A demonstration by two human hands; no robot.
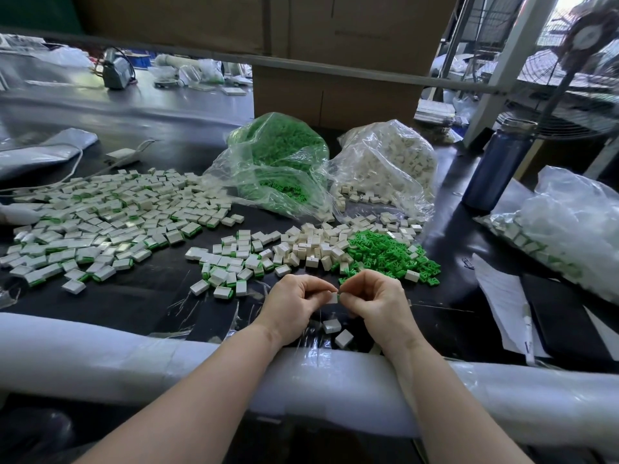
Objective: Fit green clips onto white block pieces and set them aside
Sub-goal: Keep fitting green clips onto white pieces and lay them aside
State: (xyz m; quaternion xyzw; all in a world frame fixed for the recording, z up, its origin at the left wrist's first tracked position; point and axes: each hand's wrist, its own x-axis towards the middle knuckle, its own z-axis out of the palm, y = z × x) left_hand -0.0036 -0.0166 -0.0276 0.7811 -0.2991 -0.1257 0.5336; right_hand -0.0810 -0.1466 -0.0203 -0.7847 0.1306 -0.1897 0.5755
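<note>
The left hand (294,304) and the right hand (375,301) meet just above the near edge of the dark worktop (140,296), fingers curled, pinching one small white plastic block piece (333,298) between them; the left fingertips grip the block and the right fingertips press a sliver of green clip (338,296) against its side. Both forearms rest on the white foam-padded rail (100,356) along the table edge. Just below the hands lie two loose white blocks (337,331). Beyond the hands spread a heap of small green plastic clips (388,254) and, touching it on the left, a heap of bare white blocks (311,244). Further left lies a wide scatter of finished white blocks with green edges (100,222). Behind stand a clear plastic bag of green clips (278,155) and a clear plastic bag of white blocks (385,162), with a dark blue metal bottle (495,165) to the right.
</note>
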